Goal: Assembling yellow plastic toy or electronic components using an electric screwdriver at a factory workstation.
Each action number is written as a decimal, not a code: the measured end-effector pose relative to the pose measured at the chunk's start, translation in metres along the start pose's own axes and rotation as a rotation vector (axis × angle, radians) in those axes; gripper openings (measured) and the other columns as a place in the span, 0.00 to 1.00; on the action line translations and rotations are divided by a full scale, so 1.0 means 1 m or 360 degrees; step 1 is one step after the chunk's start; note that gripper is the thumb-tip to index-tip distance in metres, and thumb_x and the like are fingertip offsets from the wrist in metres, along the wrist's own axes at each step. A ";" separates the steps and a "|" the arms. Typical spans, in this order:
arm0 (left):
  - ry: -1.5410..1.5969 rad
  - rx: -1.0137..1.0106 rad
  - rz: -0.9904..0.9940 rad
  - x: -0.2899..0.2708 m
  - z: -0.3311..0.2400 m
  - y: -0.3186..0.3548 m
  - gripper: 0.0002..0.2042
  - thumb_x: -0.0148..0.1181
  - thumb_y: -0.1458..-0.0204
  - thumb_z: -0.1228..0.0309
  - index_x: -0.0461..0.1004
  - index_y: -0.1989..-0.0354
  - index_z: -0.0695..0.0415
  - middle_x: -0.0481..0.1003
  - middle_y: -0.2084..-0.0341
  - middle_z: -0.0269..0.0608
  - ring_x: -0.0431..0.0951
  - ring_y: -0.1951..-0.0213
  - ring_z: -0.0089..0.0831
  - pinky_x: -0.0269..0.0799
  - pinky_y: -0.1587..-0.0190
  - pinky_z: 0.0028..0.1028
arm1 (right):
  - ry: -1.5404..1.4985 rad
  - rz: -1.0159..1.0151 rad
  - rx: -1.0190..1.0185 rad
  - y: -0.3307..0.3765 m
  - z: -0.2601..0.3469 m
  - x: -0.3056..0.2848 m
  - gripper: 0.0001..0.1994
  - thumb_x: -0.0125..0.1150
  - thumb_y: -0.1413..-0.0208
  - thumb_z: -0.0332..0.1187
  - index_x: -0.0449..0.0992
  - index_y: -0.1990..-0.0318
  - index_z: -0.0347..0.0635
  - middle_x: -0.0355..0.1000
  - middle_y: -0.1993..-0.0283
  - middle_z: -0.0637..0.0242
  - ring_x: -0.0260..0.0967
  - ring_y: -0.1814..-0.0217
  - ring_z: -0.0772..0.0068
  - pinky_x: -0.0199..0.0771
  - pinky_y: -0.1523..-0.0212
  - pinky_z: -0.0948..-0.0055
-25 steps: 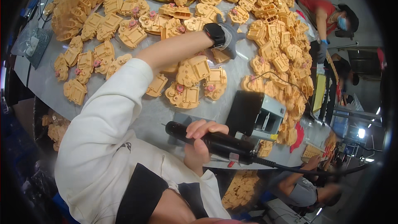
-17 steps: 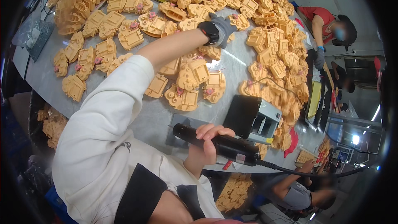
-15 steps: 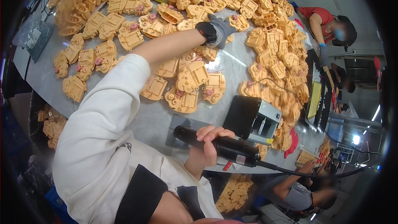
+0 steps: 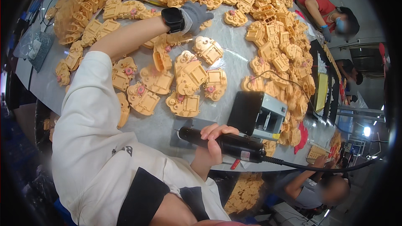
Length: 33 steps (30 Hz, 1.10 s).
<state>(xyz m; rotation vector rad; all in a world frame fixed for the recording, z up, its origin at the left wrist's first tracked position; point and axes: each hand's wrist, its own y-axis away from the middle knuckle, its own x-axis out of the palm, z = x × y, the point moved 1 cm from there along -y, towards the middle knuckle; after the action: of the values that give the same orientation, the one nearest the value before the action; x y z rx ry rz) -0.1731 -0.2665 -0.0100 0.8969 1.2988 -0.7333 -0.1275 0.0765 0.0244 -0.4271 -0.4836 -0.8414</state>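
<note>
In my right hand (image 4: 212,143) is a black electric screwdriver (image 4: 243,148), lying sideways with its bit to the left and its cable to the right. My fingers are wrapped round its body. My left hand (image 4: 196,16), in a grey glove below a black watch, reaches across the table with fingers stretched out among tan plastic housings. A small housing piece (image 4: 206,25) shows just beneath the fingers. Nearer to me lie several loose housings (image 4: 190,75), some with pinkish-red round parts (image 4: 130,71) on them. The glove hides whatever lies under its palm.
Housings (image 4: 276,46) are heaped along the far and right sides of the grey table (image 4: 234,54). A black and grey box-shaped device (image 4: 259,115) stands right of the screwdriver. A bag of small parts (image 4: 40,50) lies at left. Co-workers (image 4: 331,16) sit at the right.
My left hand has moved left and slightly farther away. Several housings in the middle have shifted or turned, some nearer to me. My right hand keeps hold of the screwdriver, almost unmoved.
</note>
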 end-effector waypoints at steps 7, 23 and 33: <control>-0.0162 -0.0068 -0.0183 -0.001 0.036 0.040 0.31 0.62 0.66 0.58 0.61 0.48 0.43 0.66 0.58 0.41 0.68 0.55 0.39 0.68 0.57 0.36 | -0.0025 -0.0006 0.0043 -0.002 -0.003 0.001 0.18 0.51 0.66 0.24 0.61 0.61 0.39 0.61 0.76 0.64 0.60 0.78 0.70 0.63 0.72 0.72; -0.0021 0.0076 -0.0729 0.008 0.056 0.127 0.34 0.54 0.58 0.44 0.57 0.44 0.48 0.57 0.46 0.50 0.60 0.47 0.49 0.56 0.45 0.43 | 0.0022 -0.0007 0.0102 -0.001 -0.013 0.000 0.18 0.52 0.65 0.25 0.62 0.61 0.40 0.60 0.76 0.64 0.60 0.77 0.70 0.63 0.71 0.73; 0.0637 -0.1058 -0.1068 0.077 0.097 0.494 0.20 0.51 0.48 0.64 0.61 0.49 0.58 0.64 0.54 0.46 0.64 0.52 0.35 0.60 0.48 0.31 | 0.0038 0.0152 0.0011 -0.008 0.002 -0.040 0.15 0.53 0.60 0.26 0.62 0.61 0.41 0.57 0.75 0.69 0.56 0.75 0.74 0.59 0.70 0.75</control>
<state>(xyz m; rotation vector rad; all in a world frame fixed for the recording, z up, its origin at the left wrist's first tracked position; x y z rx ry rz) 0.3114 -0.1106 -0.0134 0.0415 2.0770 -0.5644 -0.1576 0.0969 0.0047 -0.4303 -0.4405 -0.7520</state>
